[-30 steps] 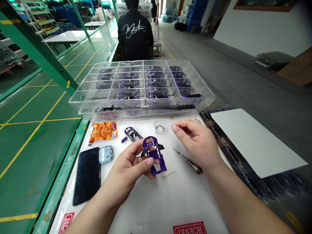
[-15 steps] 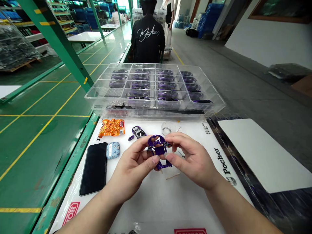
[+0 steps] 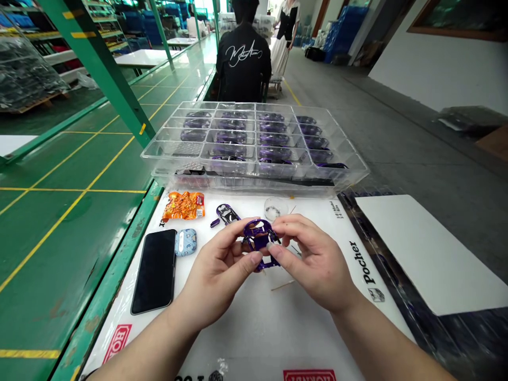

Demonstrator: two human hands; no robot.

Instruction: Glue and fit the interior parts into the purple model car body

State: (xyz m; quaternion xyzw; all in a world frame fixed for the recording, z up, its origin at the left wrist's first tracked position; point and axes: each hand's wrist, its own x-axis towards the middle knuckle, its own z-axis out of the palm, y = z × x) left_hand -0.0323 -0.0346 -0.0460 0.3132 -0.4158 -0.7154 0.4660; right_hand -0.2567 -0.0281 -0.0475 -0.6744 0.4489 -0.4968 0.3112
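Observation:
Between both hands, above the white work surface, is a purple toy car body shell with open window gaps. My left hand grips its left side, thumb on the near edge and fingers curled behind. On the other side my right hand pinches the shell's right edge with thumb and fingertips. A second purple car shell lies just beyond my left hand, a small purple part beside it. Behind my right hand stands a small clear round dish with tiny pieces inside. A thin stick lies below the hands.
A clear compartment tray holding several purple car shells spans the far side. At left lie a phone, a blue patterned case and an orange snack packet. A white board rests at right. A seated person is ahead.
My right thumb has shifted slightly up along the shell, which is tilted a little differently. The camera view has moved slightly. In the background, the standing person has come further into view at the right.

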